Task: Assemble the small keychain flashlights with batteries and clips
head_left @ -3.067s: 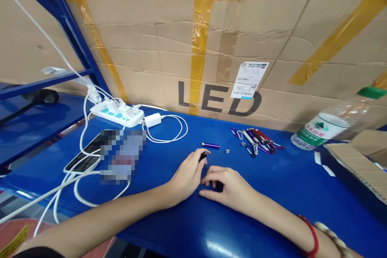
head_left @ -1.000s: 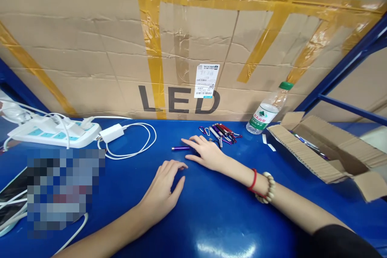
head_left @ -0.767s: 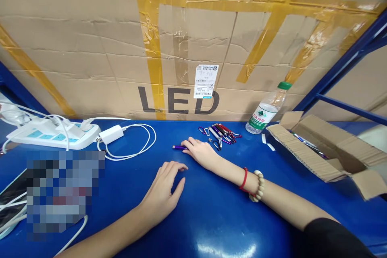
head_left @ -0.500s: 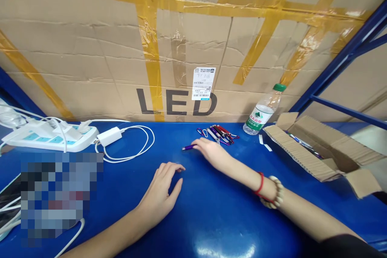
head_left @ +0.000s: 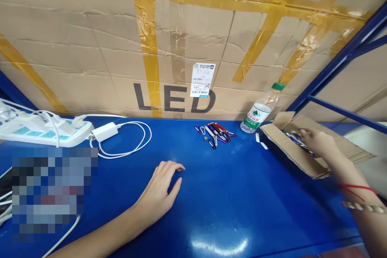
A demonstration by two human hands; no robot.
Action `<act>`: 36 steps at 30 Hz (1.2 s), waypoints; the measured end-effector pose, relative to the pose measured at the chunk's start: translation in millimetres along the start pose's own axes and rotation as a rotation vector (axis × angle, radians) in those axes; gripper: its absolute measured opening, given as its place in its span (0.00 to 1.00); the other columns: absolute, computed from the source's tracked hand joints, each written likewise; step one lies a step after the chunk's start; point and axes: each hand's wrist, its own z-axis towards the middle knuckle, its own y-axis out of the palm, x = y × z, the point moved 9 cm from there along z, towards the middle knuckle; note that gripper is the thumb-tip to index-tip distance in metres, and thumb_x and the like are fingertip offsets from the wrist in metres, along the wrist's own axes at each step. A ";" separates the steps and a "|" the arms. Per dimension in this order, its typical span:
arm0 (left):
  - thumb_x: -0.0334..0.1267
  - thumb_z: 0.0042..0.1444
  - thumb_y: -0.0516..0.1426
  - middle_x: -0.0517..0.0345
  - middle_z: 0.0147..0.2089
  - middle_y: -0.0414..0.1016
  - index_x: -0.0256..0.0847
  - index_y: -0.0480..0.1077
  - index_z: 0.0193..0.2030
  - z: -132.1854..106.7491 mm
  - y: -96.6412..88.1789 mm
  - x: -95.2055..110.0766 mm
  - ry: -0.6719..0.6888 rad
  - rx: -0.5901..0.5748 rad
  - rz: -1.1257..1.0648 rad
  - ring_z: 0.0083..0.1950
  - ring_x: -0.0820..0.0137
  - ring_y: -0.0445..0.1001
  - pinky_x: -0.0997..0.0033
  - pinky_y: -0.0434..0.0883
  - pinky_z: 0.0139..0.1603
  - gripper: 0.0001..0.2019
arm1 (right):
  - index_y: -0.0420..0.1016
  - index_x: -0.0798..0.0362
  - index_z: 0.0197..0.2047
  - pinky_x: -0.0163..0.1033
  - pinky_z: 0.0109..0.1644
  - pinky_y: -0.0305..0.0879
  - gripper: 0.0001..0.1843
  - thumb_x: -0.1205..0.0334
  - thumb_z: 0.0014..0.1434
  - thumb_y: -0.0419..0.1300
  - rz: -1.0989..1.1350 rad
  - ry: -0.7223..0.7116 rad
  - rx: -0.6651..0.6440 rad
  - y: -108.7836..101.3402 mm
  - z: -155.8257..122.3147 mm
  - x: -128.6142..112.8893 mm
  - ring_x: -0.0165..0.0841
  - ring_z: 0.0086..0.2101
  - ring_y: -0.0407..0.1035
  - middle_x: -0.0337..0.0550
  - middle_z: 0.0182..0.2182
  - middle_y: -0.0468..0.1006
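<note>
My left hand (head_left: 163,183) rests on the blue tabletop (head_left: 223,201), palm down, fingers stretched out and thumb apart, with nothing in it. At the right, my right hand (head_left: 319,141) reaches into an open cardboard box (head_left: 290,149). Its fingertips are over slim pen-like items (head_left: 298,139) lying in the box. Blur and the hand itself hide whether they grip one. Near the back of the table lies a cluster of small metal tubes (head_left: 216,130) in silver, purple, red and black, with little carabiner clips (head_left: 200,129) among them.
A water bottle (head_left: 256,115) with a green cap stands left of the box, with two white paper strips (head_left: 260,141) nearby. At the left are a power strip (head_left: 66,139), a white charger (head_left: 105,131) and cables. A large taped carton (head_left: 115,48) forms the back.
My right hand has moved from beside the metal tubes, where it held a slim purple tube, over to the cardboard box. That tube is no longer seen in it. My left hand stays in place.
</note>
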 end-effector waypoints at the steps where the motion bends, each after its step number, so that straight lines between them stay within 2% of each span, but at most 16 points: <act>1: 0.31 0.59 0.47 0.54 0.45 0.69 0.43 0.63 0.46 -0.2 -0.2 -0.3 0.003 0.005 0.003 0.49 0.63 0.66 0.58 0.64 0.52 0.10 | 0.80 0.62 0.31 0.37 0.24 0.54 0.10 0.68 0.53 0.57 0.009 -0.008 -0.043 4.8 -1.4 -4.2 0.36 0.22 0.67 0.58 0.24 0.76; 3: 0.31 0.59 0.47 0.54 0.45 0.69 0.43 0.63 0.46 -0.3 -0.6 -0.6 0.008 0.013 0.006 0.49 0.63 0.66 0.58 0.64 0.52 0.10 | 0.79 0.61 0.37 0.38 0.25 0.55 0.13 0.66 0.56 0.54 0.020 0.001 -0.111 7.9 -6.3 -16.3 0.39 0.25 0.69 0.60 0.29 0.78; 5: 0.31 0.59 0.47 0.54 0.45 0.69 0.43 0.63 0.46 -0.1 -0.7 -0.8 0.007 0.015 0.006 0.49 0.63 0.66 0.57 0.64 0.52 0.10 | 0.77 0.57 0.44 0.39 0.28 0.55 0.17 0.63 0.60 0.49 0.045 -0.011 -0.128 2.0 -13.4 -36.3 0.41 0.30 0.71 0.60 0.37 0.78; 8: 0.31 0.59 0.47 0.54 0.45 0.69 0.44 0.62 0.46 0.4 -0.6 -0.9 -0.001 0.009 0.009 0.48 0.63 0.66 0.57 0.64 0.52 0.10 | 0.75 0.50 0.44 0.38 0.30 0.57 0.16 0.56 0.61 0.49 0.131 -0.112 -0.163 -6.3 -29.4 -82.6 0.41 0.36 0.72 0.49 0.36 0.79; 11: 0.31 0.59 0.47 0.54 0.45 0.69 0.44 0.62 0.45 0.3 0.3 -0.9 -0.006 -0.009 0.009 0.48 0.63 0.65 0.56 0.64 0.52 0.09 | 0.74 0.46 0.44 0.34 0.35 0.61 0.13 0.55 0.60 0.51 0.249 -0.289 -0.199 -8.9 -53.0 -140.5 0.34 0.38 0.71 0.40 0.41 0.77; 14: 0.31 0.59 0.47 0.54 0.44 0.69 0.44 0.62 0.45 -0.4 -0.4 -0.7 -0.004 -0.006 0.011 0.48 0.63 0.66 0.57 0.64 0.52 0.09 | 0.72 0.51 0.46 0.36 0.36 0.64 0.16 0.54 0.58 0.55 0.473 -0.602 -0.262 -9.5 -86.9 -205.3 0.34 0.36 0.71 0.44 0.41 0.75; 16: 0.32 0.59 0.47 0.54 0.44 0.69 0.44 0.63 0.44 -0.7 -1.4 -1.0 -0.008 0.001 0.015 0.48 0.63 0.66 0.57 0.64 0.52 0.08 | 0.70 0.52 0.50 0.38 0.40 0.65 0.19 0.53 0.57 0.56 0.532 -0.758 -0.278 -8.2 -106.3 -236.4 0.36 0.41 0.70 0.47 0.46 0.73; 18: 0.32 0.59 0.48 0.54 0.44 0.69 0.44 0.63 0.44 -0.4 -2.0 -0.9 -0.008 0.006 0.016 0.48 0.63 0.66 0.58 0.65 0.50 0.08 | 0.70 0.51 0.52 0.43 0.47 0.62 0.18 0.57 0.59 0.54 0.521 -0.915 -0.268 -5.9 -121.9 -260.6 0.39 0.46 0.66 0.47 0.48 0.72; 20: 0.32 0.59 0.48 0.54 0.43 0.70 0.43 0.64 0.44 0.4 -2.8 -0.5 -0.002 0.014 0.016 0.47 0.63 0.66 0.59 0.66 0.49 0.08 | 0.71 0.51 0.50 0.46 0.48 0.60 0.15 0.61 0.61 0.53 0.502 -0.968 -0.249 -1.0 -126.8 -274.0 0.41 0.46 0.64 0.47 0.47 0.74; 25: 0.32 0.59 0.48 0.53 0.43 0.70 0.43 0.64 0.43 1.9 -3.9 -1.8 0.000 0.025 0.015 0.47 0.63 0.67 0.58 0.67 0.49 0.08 | 0.78 0.51 0.39 0.44 0.46 0.60 0.10 0.65 0.60 0.55 0.532 -0.960 -0.245 6.8 -124.4 -284.2 0.37 0.40 0.67 0.45 0.37 0.78; 28: 0.32 0.58 0.48 0.53 0.43 0.70 0.44 0.65 0.43 1.4 -4.6 -2.3 0.003 0.036 0.012 0.47 0.63 0.67 0.59 0.67 0.49 0.09 | 0.77 0.51 0.39 0.41 0.46 0.62 0.08 0.64 0.57 0.57 0.571 -0.939 -0.238 2.5 -121.2 -277.6 0.35 0.39 0.68 0.43 0.36 0.77; 32: 0.32 0.59 0.48 0.54 0.43 0.70 0.44 0.64 0.44 1.4 -3.0 -4.0 -0.010 0.017 -0.001 0.47 0.64 0.67 0.59 0.67 0.50 0.09 | 0.74 0.54 0.41 0.37 0.42 0.64 0.12 0.60 0.61 0.51 0.646 -0.782 -0.163 -10.2 -97.0 -245.8 0.34 0.38 0.69 0.46 0.38 0.75; 34: 0.32 0.59 0.47 0.54 0.43 0.69 0.44 0.64 0.44 1.7 -1.4 -4.9 -0.016 -0.003 -0.007 0.47 0.64 0.67 0.58 0.66 0.51 0.09 | 0.74 0.54 0.36 0.35 0.38 0.64 0.14 0.58 0.62 0.50 0.705 -0.634 -0.108 -15.1 -78.7 -221.4 0.33 0.34 0.69 0.45 0.33 0.75; 36: 0.32 0.59 0.47 0.55 0.43 0.69 0.44 0.64 0.44 2.1 -1.1 -6.1 -0.021 -0.005 -0.009 0.47 0.64 0.67 0.58 0.66 0.51 0.08 | 0.73 0.54 0.32 0.35 0.34 0.64 0.17 0.55 0.63 0.48 0.712 -0.554 -0.087 -16.5 -66.7 -202.7 0.32 0.29 0.69 0.44 0.28 0.75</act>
